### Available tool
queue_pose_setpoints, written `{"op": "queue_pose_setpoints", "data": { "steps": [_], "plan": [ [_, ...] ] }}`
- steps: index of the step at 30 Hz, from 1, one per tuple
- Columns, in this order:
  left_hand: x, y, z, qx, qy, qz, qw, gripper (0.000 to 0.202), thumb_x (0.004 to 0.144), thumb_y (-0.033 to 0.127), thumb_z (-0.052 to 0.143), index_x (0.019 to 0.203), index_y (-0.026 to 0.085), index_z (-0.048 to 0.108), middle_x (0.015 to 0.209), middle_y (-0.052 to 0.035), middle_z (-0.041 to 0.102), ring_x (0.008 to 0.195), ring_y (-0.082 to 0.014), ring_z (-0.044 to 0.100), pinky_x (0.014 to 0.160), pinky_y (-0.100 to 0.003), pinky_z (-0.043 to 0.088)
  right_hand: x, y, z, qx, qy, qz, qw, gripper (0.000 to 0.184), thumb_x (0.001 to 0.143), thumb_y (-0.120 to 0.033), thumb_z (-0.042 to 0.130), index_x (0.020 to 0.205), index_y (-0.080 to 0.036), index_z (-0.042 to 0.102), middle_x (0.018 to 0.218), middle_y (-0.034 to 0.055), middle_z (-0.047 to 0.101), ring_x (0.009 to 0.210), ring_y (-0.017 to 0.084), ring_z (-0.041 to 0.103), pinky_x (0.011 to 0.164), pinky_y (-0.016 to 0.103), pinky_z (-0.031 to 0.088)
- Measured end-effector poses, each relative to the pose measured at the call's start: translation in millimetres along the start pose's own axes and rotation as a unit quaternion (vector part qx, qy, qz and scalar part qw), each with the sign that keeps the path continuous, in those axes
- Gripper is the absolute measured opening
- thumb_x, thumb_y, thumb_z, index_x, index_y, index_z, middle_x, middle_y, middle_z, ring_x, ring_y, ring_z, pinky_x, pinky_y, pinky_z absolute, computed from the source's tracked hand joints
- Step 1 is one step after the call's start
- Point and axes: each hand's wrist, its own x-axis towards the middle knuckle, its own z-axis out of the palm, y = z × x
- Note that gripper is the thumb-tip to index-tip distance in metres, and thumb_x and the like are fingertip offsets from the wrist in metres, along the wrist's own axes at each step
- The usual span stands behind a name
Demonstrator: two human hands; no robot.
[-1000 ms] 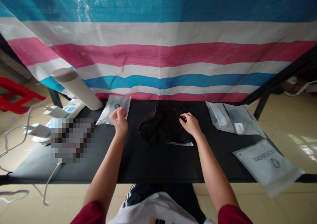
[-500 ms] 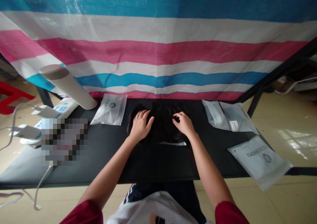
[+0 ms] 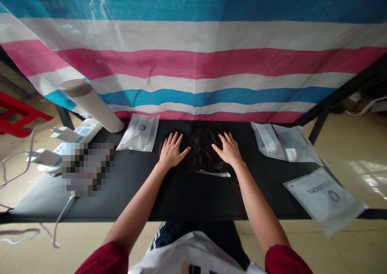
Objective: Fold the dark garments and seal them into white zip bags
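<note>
A dark, wavy, hair-like piece [image 3: 203, 145] lies spread on the black table [image 3: 193, 201] in front of me. It looks like a wig or hairpiece, though I cannot tell exactly. Resting flat on its left side is my left hand [image 3: 171, 152], fingers spread. My right hand [image 3: 229, 149] lies on its right side, fingers also stretched apart. Neither hand grips anything. From under the near edge of the dark piece a thin strip of something white [image 3: 215, 173] sticks out.
One printed plastic pouch [image 3: 141, 132] lies to the left; others [image 3: 286, 143] lie to the right, and a pouch [image 3: 326, 197] overhangs the right edge. At left stand a white tumbler [image 3: 93, 106], a power strip [image 3: 87, 130] with chargers, and a blurred device [image 3: 89, 167]. A striped sheet [image 3: 193, 64] hangs behind.
My right hand's fingers have gone from curled to spread flat on the dark piece. My left fingers have opened wider. The whole view has shifted slightly.
</note>
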Motion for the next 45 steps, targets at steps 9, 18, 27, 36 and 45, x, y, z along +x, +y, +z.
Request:
{"op": "queue_pose_setpoints", "data": {
  "steps": [9, 18, 27, 36, 45],
  "plan": [
    [1.7, -6.6, -4.8, 0.135, -0.049, -0.010, 0.990, 0.072, 0.093, 0.063, 0.039, 0.151, 0.021, 0.037, 0.160, -0.0105, 0.030, 0.149, -0.0328, 0.023, 0.120, -0.051, 0.024, 0.8, 2.3, 5.4, 0.009, -0.020, -0.009, 1.000, 0.062, 0.090, -0.049, 0.054, 0.139, -0.012, 0.053, 0.151, 0.0198, 0.043, 0.143, 0.038, 0.033, 0.112, 0.052, 0.035],
    [4.2, -14.1, -9.3, 0.170, -0.050, -0.011, 0.984, 0.074, 0.091, 0.064, 0.043, 0.150, 0.020, 0.039, 0.159, -0.0118, 0.033, 0.148, -0.0347, 0.025, 0.118, -0.050, 0.027, 11.2, 38.7, -3.0, 0.084, 0.127, 0.077, 0.985, 0.041, 0.088, -0.036, 0.053, 0.118, -0.012, 0.066, 0.132, 0.0191, 0.060, 0.132, 0.033, 0.049, 0.109, 0.046, 0.042],
    [2.6, -12.1, -14.3, 0.144, -0.054, -0.018, 0.988, 0.073, 0.087, 0.063, 0.051, 0.143, 0.016, 0.047, 0.156, -0.0142, 0.037, 0.146, -0.0365, 0.028, 0.117, -0.051, 0.029, 8.3, 48.2, 5.7, 0.019, 0.097, 0.088, 0.991, 0.046, 0.090, -0.043, 0.050, 0.119, -0.011, 0.066, 0.136, 0.0216, 0.056, 0.132, 0.036, 0.048, 0.109, 0.049, 0.039],
    [9.1, -6.8, -41.9, 0.099, 0.071, -0.087, 0.989, 0.034, 0.092, 0.043, 0.048, 0.107, 0.021, 0.068, 0.106, -0.0079, 0.072, 0.102, -0.0265, 0.065, 0.087, -0.036, 0.049, 7.6, 45.8, 4.9, -0.015, 0.074, 0.095, 0.993, 0.049, 0.090, -0.043, 0.051, 0.124, -0.010, 0.063, 0.138, 0.0224, 0.052, 0.133, 0.037, 0.045, 0.109, 0.049, 0.037],
    [7.6, -20.9, -50.2, 0.150, 0.061, -0.145, 0.976, 0.033, 0.090, 0.035, 0.048, 0.116, 0.021, 0.064, 0.111, -0.0093, 0.068, 0.101, -0.0279, 0.065, 0.080, -0.037, 0.051, 7.5, 44.2, 3.9, -0.023, 0.073, 0.095, 0.993, 0.048, 0.090, -0.043, 0.051, 0.124, -0.011, 0.063, 0.139, 0.0221, 0.052, 0.133, 0.037, 0.045, 0.108, 0.049, 0.038]
  ]
}}
